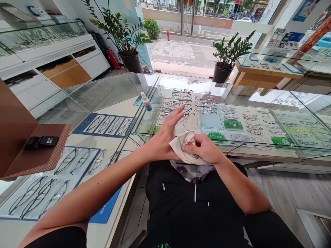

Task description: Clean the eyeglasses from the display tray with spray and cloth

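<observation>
A cream cleaning cloth (188, 146) with red print and a zigzag edge is pinched in my right hand (205, 148), thumb on top. My left hand (167, 136) is beside it, fingers stretched up and apart, with the cloth's edge against or just in front of its palm. Just beyond both hands shows a thin-rimmed pair of glasses (190, 122); whether it lies on the counter, under the glass or against my fingers, I cannot tell. A small white spray bottle (146, 101) with a blue base stands on the glass, farther left.
Rows of eyeglasses (228, 111) lie in the glass counter (248, 143) before me. More frames rest on trays (74, 163) in the left case. A brown box-like stand (49, 137) holds a black object at left. Potted plants (224, 69) stand by the window.
</observation>
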Demonstrator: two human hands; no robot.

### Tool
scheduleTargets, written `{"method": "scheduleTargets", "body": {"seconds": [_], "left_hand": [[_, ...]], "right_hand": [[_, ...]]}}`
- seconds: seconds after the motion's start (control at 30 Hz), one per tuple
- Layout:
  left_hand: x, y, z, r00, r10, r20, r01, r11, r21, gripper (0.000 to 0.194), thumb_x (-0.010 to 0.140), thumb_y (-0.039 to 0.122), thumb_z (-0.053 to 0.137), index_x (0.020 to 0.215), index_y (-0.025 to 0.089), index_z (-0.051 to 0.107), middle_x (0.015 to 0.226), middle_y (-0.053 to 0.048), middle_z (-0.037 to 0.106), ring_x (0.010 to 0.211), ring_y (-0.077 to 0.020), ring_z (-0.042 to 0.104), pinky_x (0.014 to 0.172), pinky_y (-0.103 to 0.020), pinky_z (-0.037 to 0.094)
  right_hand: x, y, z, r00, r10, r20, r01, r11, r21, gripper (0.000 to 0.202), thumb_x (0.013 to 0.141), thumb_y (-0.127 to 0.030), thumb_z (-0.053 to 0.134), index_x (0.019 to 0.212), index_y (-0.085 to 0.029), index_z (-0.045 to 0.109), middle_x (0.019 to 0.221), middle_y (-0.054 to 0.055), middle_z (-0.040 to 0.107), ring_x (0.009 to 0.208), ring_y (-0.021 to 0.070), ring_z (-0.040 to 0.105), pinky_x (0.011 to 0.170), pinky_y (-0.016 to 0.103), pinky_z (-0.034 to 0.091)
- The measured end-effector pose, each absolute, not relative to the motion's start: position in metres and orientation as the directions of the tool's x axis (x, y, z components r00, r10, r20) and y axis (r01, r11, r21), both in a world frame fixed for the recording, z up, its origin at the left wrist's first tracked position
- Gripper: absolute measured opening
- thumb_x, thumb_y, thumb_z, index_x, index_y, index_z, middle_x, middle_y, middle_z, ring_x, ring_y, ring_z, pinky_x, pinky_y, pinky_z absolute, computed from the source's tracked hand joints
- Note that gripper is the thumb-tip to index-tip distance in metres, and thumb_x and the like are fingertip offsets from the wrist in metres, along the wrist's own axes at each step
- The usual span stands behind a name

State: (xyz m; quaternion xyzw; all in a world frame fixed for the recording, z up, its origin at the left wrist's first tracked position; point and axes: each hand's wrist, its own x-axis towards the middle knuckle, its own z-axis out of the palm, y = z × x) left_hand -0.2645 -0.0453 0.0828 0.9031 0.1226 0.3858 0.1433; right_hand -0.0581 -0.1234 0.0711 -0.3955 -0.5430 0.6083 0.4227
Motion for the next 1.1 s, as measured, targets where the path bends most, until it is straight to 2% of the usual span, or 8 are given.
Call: {"method": "scheduleTargets", "body": {"seconds": [0.17, 0.33, 0.53, 0.7, 0.9, 1.1], "left_hand": [[-0.2686, -0.0429, 0.0819, 0.694, 0.353, 0.628, 0.086, -0.906, 0.414, 0.154, 0.061, 0.059, 0.102, 0.173, 0.032, 0.001, 0.178, -0.028, 0.020, 0.165, -0.0465, 0.027, 0.131, -0.067, 0.033], [-0.2719, -0.0443, 0.0863, 0.741, 0.339, 0.579, 0.078, -0.901, 0.428, 0.158, 0.060, 0.058, 0.102, 0.174, 0.031, -0.004, 0.178, -0.030, 0.017, 0.164, -0.0488, 0.027, 0.129, -0.068, 0.035], [-0.2724, -0.0469, 0.0883, 0.757, 0.339, 0.558, 0.077, -0.895, 0.438, 0.155, 0.064, 0.054, 0.102, 0.174, 0.030, -0.004, 0.173, -0.031, 0.031, 0.158, -0.0478, 0.040, 0.127, -0.066, 0.037], [-0.2733, -0.0469, 0.0866, 0.749, 0.337, 0.570, 0.068, -0.895, 0.440, 0.155, 0.063, 0.056, 0.102, 0.175, 0.030, -0.003, 0.173, -0.030, 0.031, 0.158, -0.0473, 0.040, 0.127, -0.065, 0.038], [-0.2734, -0.0468, 0.0873, 0.727, 0.328, 0.603, 0.078, -0.912, 0.402, 0.149, 0.062, 0.059, 0.101, 0.174, 0.029, 0.007, 0.170, -0.028, 0.037, 0.156, -0.0475, 0.043, 0.127, -0.065, 0.039], [-0.2746, -0.0455, 0.0894, 0.720, 0.352, 0.598, 0.075, -0.896, 0.437, 0.137, 0.070, 0.057, 0.096, 0.173, 0.031, 0.010, 0.167, -0.023, 0.043, 0.153, -0.0442, 0.047, 0.127, -0.064, 0.041]], "right_hand": [[-0.0595, -0.1225, 0.0691, -0.338, 0.940, -0.040, -0.113, -0.083, -0.990, 0.037, 0.074, -0.046, 0.094, 0.088, -0.017, 0.077, 0.079, 0.000, 0.068, 0.071, 0.0149, 0.054, 0.069, 0.027, 0.043], [-0.0590, -0.1244, 0.0693, -0.409, 0.909, -0.075, -0.100, -0.127, -0.987, 0.035, 0.075, -0.044, 0.094, 0.088, -0.018, 0.077, 0.076, -0.001, 0.064, 0.070, 0.0142, 0.051, 0.067, 0.026, 0.041], [-0.0591, -0.1234, 0.0672, -0.439, 0.894, -0.084, -0.103, -0.144, -0.984, 0.036, 0.073, -0.046, 0.095, 0.081, -0.017, 0.074, 0.072, -0.002, 0.059, 0.066, 0.0127, 0.046, 0.061, 0.024, 0.037], [-0.0597, -0.1239, 0.0671, -0.435, 0.894, -0.105, -0.125, -0.175, -0.977, 0.038, 0.071, -0.045, 0.096, 0.084, -0.017, 0.075, 0.073, -0.002, 0.061, 0.066, 0.0127, 0.048, 0.061, 0.024, 0.038], [-0.0586, -0.1241, 0.0675, -0.424, 0.901, -0.095, -0.148, -0.172, -0.974, 0.036, 0.074, -0.045, 0.095, 0.086, -0.017, 0.076, 0.072, -0.002, 0.063, 0.065, 0.0125, 0.050, 0.062, 0.024, 0.039], [-0.0540, -0.1248, 0.0679, -0.400, 0.906, -0.137, -0.181, -0.224, -0.958, 0.039, 0.076, -0.051, 0.093, 0.086, -0.017, 0.077, 0.072, -0.001, 0.067, 0.060, 0.0122, 0.052, 0.059, 0.024, 0.041]]}}
